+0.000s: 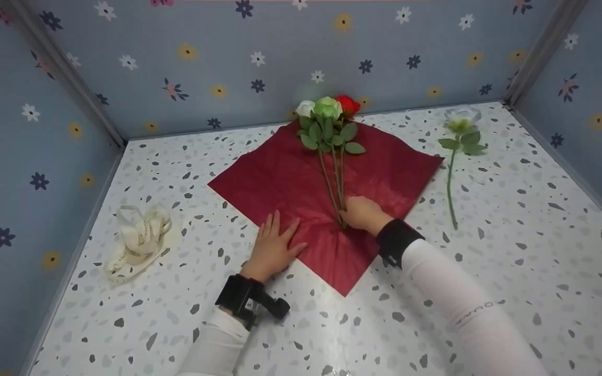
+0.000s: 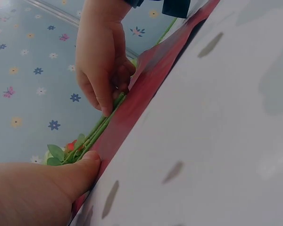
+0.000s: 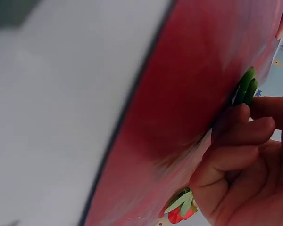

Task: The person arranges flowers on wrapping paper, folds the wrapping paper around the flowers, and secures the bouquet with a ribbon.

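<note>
Three artificial roses lie together on a dark red sheet of wrapping paper [image 1: 275, 167]: a white rose [image 1: 305, 108], a pale green rose [image 1: 327, 108] and a red rose [image 1: 348, 105]. My right hand [image 1: 365, 213] pinches their green stems [image 1: 335, 177] near the cut ends, low over the paper. In the right wrist view the stem ends [image 3: 246, 87] poke out past the fingertips. My left hand [image 1: 274, 247] lies with spread, straight fingers on the paper's lower left edge.
A loosely bundled cream ribbon [image 1: 141, 240] lies on the speckled tabletop [image 1: 191, 219] at the left. At the right lies a single white rose [image 1: 460, 125] with its stem toward me. Flower-patterned panels [image 1: 280, 57] enclose the table's back and sides.
</note>
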Available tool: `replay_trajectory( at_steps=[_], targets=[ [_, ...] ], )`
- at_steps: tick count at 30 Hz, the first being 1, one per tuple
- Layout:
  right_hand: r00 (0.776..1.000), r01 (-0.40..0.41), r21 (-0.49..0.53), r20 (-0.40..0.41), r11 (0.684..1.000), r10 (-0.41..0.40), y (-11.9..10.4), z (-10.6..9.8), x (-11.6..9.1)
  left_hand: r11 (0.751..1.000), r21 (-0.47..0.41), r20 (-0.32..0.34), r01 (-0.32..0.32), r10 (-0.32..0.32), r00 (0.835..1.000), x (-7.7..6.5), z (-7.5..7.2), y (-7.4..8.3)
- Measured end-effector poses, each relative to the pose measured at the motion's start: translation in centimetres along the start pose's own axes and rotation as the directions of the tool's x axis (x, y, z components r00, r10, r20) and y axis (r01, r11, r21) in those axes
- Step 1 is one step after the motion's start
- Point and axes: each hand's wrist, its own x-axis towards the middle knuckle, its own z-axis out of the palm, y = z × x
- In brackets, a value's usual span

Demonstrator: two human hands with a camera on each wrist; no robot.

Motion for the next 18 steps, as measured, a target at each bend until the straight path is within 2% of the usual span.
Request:
replay_trajectory(
  at_steps=[7, 14, 18],
  targets=[
    [1.0, -0.001, -0.018, 0.005, 1.0, 0.001, -0.1, 0.1, -0.2, 1.0, 0.005, 0.008, 0.002, -0.002, 1.0, 0.0, 0.0, 0.2],
    [0.999, -0.032, 0.079, 0.014, 0.996, 0.031, 0.0, -0.2, -0.5, 1.0, 0.024, -0.007, -0.011, 0.011, 1.0, 0.0, 0.1, -0.1],
    [0.999, -0.039, 0.121, -0.008, 0.992, 0.041, 0.6, -0.9, -0.6, 1.0, 0.024, -0.012, -0.014, 0.014, 1.0, 0.1, 0.1, 0.0]
  ],
)
